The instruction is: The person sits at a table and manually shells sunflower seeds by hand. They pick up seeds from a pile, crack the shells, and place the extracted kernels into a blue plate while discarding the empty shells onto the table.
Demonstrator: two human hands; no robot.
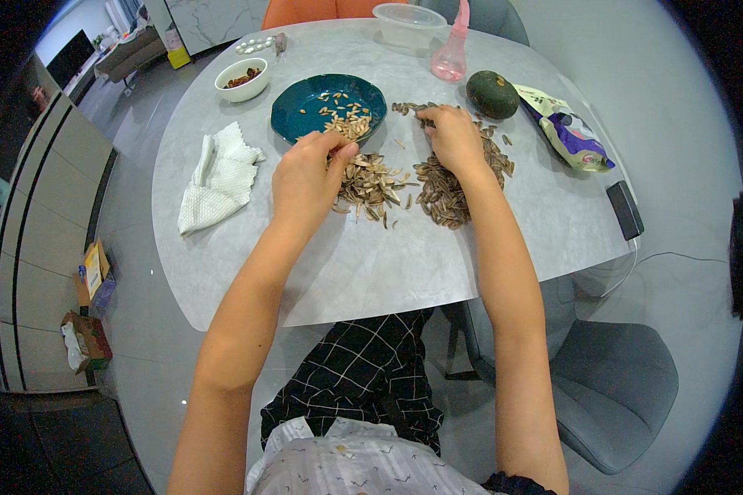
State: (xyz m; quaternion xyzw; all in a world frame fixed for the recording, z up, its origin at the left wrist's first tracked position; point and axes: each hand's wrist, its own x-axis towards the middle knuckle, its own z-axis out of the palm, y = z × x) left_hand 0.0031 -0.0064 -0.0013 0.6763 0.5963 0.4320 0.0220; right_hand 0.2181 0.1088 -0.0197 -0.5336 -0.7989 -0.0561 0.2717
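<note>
My left hand [309, 176] is at the near rim of a dark teal plate [294, 117], thumb and fingertips pinched together. Whether anything sits between them is too small to tell. Pale shelled kernels [353, 124] lie in the plate, mostly towards its near right side. Beside that hand, partly hidden by it, spreads a pile of split seed hulls [371, 185]. My right hand [455, 139] rests over a heap of dark sunflower seeds [439, 192], its fingertips at the far part of the heap. What those fingers touch or grip is unclear.
On the grey table [371, 266] are a white cloth [220, 179], a white bowl [243, 80] of dried reddish pieces, a lidded plastic tub [408, 28], a pink spray bottle [449, 62], a green squash [492, 94], a snack bag [566, 133] and a black power bank [625, 210].
</note>
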